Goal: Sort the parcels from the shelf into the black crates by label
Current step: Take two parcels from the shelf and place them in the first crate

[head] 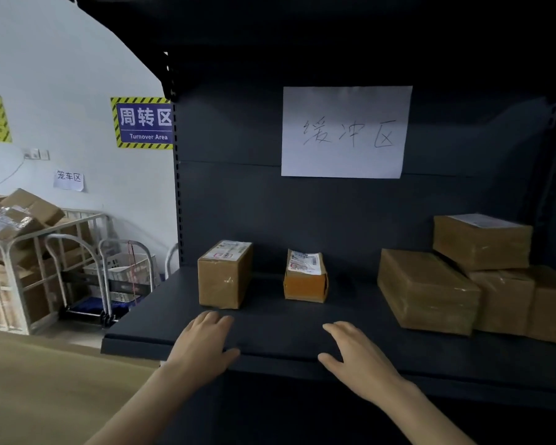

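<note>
On the dark shelf [270, 322], the parcels are sitting in a loose row. A tall brown box [224, 277] is standing upright toward the left with a white label on its top. To its right, well apart, a small orange box [305, 282] is sitting with a label across its top as well. Further right, four brown boxes wrapped in clear tape are crowding together: a large one [426, 290] is lying at an angle in front, two more [504, 300] [552, 303] are sitting behind and beside it, and a fourth [482, 242], with a label on top, is resting on them.

The left hand [203, 338] is reaching over the front edge of the shelf, palm down, fingers straight and together, holding nothing. Its fingertips are lying just in front of the tall brown box, apart from it. The right hand [357, 354] is reaching in beside it, fingers relaxed and thumb spread, also holding nothing, nearer to the small orange box than to the taped boxes. Whether either palm is touching the shelf is not clear.

A white paper sheet [345, 131] with handwritten characters is hanging on the back panel of the shelf. Left of the shelf, a blue sign [145, 123] reading "Turnover Area" is hanging on the white wall, with a small paper note [68, 179] lower down. Below them, a metal cage cart [20, 252] is holding piled cardboard boxes, and a hand trolley [87, 284] is standing beside it.
</note>
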Motion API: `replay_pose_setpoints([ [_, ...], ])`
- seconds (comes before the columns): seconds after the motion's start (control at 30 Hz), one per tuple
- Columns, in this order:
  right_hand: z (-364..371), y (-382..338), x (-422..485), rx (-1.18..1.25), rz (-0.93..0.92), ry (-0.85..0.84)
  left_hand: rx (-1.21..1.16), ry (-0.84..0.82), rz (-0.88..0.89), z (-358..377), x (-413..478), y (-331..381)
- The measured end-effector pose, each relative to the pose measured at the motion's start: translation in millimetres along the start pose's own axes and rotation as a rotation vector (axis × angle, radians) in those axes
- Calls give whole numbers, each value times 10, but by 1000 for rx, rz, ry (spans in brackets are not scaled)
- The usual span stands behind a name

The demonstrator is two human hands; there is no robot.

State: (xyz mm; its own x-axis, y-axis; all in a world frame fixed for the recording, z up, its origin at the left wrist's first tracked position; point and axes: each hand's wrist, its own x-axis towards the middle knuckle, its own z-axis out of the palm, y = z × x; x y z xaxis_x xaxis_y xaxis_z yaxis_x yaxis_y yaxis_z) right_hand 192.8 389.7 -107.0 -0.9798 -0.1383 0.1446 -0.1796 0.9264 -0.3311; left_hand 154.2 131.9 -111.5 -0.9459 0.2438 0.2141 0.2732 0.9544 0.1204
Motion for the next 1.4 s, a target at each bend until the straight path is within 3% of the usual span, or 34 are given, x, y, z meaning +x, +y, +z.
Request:
replay_pose_setpoints([
  [0.17,24,-34,536,6,22,48,-51,9,34,11,480,-181],
  [0.47,-8,272,964,41,180,107,-249,-17,149,218,1226,138],
  [0.6,4,411,1260,234,285,136,-589,-61,34,333,1567,337],
  [0.77,45,517,1678,496,370,137,-1169,-174,-341,487,1986,566],
  [0.9,87,534,1790,652,316,145,-1464,-245,-358,582,2068,705],
  [1.2,189,814,1468,770,155,299,-1278,-107,-16,607,1781,827],
  [1.4,259,828,1469,702,98,230,-1035,-29,2,587,1693,779],
])
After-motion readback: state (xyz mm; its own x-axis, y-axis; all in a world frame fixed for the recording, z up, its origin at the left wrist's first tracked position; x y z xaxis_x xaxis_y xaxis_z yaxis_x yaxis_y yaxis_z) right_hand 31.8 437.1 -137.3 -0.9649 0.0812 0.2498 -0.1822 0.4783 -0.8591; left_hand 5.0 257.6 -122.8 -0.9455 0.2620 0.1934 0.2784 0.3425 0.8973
